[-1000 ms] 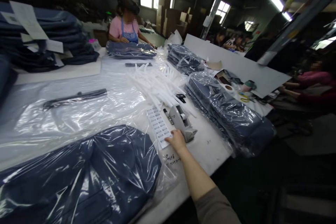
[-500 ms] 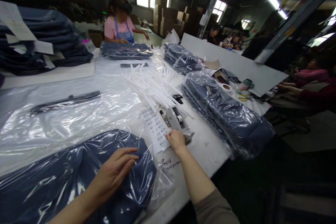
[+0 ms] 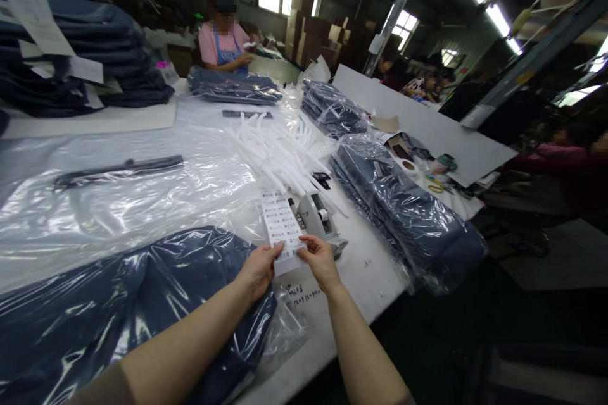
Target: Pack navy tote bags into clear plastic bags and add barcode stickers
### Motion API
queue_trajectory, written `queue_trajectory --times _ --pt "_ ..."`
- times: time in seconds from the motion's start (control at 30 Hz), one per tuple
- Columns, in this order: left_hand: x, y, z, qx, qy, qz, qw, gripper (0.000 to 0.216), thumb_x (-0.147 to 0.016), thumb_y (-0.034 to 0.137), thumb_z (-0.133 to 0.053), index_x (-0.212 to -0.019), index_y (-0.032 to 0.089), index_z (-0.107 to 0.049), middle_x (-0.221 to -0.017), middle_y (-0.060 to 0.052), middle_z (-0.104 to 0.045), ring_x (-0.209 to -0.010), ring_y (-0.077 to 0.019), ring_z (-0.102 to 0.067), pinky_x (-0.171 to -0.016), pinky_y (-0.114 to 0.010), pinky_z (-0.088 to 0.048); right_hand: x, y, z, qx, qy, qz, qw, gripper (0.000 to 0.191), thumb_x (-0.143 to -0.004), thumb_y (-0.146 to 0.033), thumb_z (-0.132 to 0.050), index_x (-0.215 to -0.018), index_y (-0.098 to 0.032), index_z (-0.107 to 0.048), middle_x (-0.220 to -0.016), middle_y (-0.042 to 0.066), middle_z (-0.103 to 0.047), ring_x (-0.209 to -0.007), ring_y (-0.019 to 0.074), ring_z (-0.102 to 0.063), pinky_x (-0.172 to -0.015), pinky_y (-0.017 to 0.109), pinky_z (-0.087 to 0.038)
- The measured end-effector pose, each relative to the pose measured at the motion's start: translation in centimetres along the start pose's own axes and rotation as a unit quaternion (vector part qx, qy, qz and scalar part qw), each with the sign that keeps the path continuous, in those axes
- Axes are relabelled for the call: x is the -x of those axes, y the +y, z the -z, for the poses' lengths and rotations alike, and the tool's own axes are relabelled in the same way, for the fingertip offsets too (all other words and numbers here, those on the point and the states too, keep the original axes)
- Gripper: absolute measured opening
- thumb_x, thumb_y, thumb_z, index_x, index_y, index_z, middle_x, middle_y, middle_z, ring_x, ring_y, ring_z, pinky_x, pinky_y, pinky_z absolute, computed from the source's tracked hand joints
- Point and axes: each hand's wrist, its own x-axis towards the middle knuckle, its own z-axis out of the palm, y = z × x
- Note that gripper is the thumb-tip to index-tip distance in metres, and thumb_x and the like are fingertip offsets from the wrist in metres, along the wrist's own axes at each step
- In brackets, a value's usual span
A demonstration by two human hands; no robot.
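Observation:
Between my two hands is a white sheet of barcode labels, printed in rows. My left hand pinches its lower left edge with thumb and fingers. On the lower right edge, my right hand closes thumb and forefinger over the sheet. A grey tape dispenser stands right beside the sheet, just beyond my right hand. Under my left forearm lies a dark blue garment in a clear plastic bag. Handwritten marks show on the white table below the sheet.
White strips lie heaped beyond the labels. Bagged garments line the right side, with yellow scissors and a tape roll behind. A garment stack stands at far left. Across the table is a co-worker in pink.
My left hand has moved right from above the bagged garment and now grips the label sheet. My right hand stays at the sheet's edge. The co-worker's hands have risen.

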Motion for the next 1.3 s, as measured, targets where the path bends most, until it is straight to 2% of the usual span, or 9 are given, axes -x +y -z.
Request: queue_trajectory --times 0.23,0.47,0.57,0.83,1.0,1.1,1.17,1.23,1.3 --pt "0.3 0.8 0.2 -0.008 -0.025 -0.012 1.0 0.019 -0.085 0.011 -0.056 -0.099 0.004 -0.066 -0.094 -0.015 -0.07 -0.076 -0.0197 -0.067 -0.07 -0.026 -0.057 0.0 -0.5 0.4 0.115 -0.038 0.022 0.992 0.032 -0.059 -0.025 -0.076 -0.089 -0.017 -0.069 -0.07 -0.001 -0.067 -0.066 0.015 -0.062 -0.068 0.03 -0.05" --pt "-1.2 1.0 0.0 -0.035 0.001 -0.018 0.999 0.016 -0.084 0.01 -0.057 -0.093 0.003 -0.067 -0.09 -0.015 -0.07 -0.072 -0.0193 -0.067 -0.064 -0.023 -0.056 1.4 -0.4 0.7 0.326 0.027 0.292 0.899 0.012 -0.076 -0.029 -0.068 -0.086 -0.026 -0.073 -0.087 0.004 -0.064 -0.077 0.0156 -0.061 -0.069 0.03 -0.052" --pt "-1.7 1.0 -0.1 -0.042 0.014 -0.001 0.999 0.016 -0.083 0.01 -0.057 -0.095 0.003 -0.066 -0.089 -0.015 -0.07 -0.069 -0.019 -0.067 -0.063 -0.025 -0.057 1.6 0.0 1.1 0.346 0.043 0.345 0.871 0.012 -0.08 -0.03 -0.065 -0.088 -0.03 -0.074 -0.087 0.004 -0.062 -0.077 0.0157 -0.06 -0.066 0.031 -0.053" --pt "-2.3 1.4 -0.2 -0.066 0.039 0.033 0.997 0.018 -0.087 0.014 -0.054 -0.099 0.004 -0.063 -0.088 -0.015 -0.069 -0.068 -0.0205 -0.067 -0.062 -0.028 -0.056 1.3 0.3 1.3 0.303 0.026 0.334 0.892 0.008 -0.079 -0.029 -0.066 -0.079 -0.029 -0.074 -0.096 0.005 -0.06 -0.083 0.017 -0.059 -0.073 0.035 -0.053" --pt "-2.6 2.0 -0.2 -0.102 -0.006 0.043 0.994 0.03 -0.093 0.031 -0.047 -0.104 0.007 -0.061 -0.093 -0.016 -0.069 -0.071 -0.0193 -0.066 -0.063 -0.028 -0.054 1.2 -0.7 1.2 0.239 0.09 0.275 0.927 0.009 -0.073 -0.031 -0.071 -0.074 -0.023 -0.072 -0.089 0.005 -0.061 -0.085 0.0177 -0.058 -0.078 0.034 -0.049" --pt "-1.4 2.2 0.5 -0.143 -0.028 0.015 0.989 0.038 -0.086 0.04 -0.058 -0.104 0.007 -0.063 -0.095 -0.017 -0.067 -0.068 -0.0175 -0.063 -0.062 -0.026 -0.051 1.9 -1.8 1.4 0.187 0.126 0.231 0.947 0.017 -0.072 -0.036 -0.07 -0.073 -0.019 -0.071 -0.083 0.005 -0.063 -0.079 0.0171 -0.059 -0.072 0.032 -0.049" --pt "0.9 2.1 1.7 -0.169 0.0 -0.035 0.985 0.038 -0.074 0.029 -0.073 -0.106 0.01 -0.063 -0.098 -0.013 -0.067 -0.07 -0.0167 -0.061 -0.065 -0.025 -0.049 2.8 -2.7 1.4 0.147 0.14 0.207 0.957 0.021 -0.072 -0.039 -0.07 -0.076 -0.018 -0.071 -0.081 0.005 -0.065 -0.077 0.0174 -0.06 -0.071 0.033 -0.05" --pt "4.4 1.5 3.5 -0.275 -0.007 -0.144 0.951 0.042 -0.068 0.02 -0.075 -0.108 0.017 -0.064 -0.1 -0.009 -0.067 -0.079 -0.0184 -0.06 -0.074 -0.026 -0.048 3.6 -3.6 0.8 0.102 0.129 0.169 0.972 0.024 -0.071 -0.039 -0.071 -0.081 -0.018 -0.072 -0.08 0.006 -0.067 -0.074 0.0174 -0.061 -0.068 0.033 -0.05" --pt "8.3 0.6 5.7 -0.445 -0.071 -0.27 0.851 0.032 -0.073 0.02 -0.07 -0.105 0.021 -0.066 -0.099 -0.006 -0.067 -0.087 -0.0207 -0.06 -0.082 -0.029 -0.045 3.8 -4.2 -0.9 0.056 0.09 0.12 0.987 0.027 -0.067 -0.039 -0.076 -0.084 -0.019 -0.072 -0.076 0.005 -0.067 -0.067 0.0157 -0.06 -0.061 0.03 -0.049"
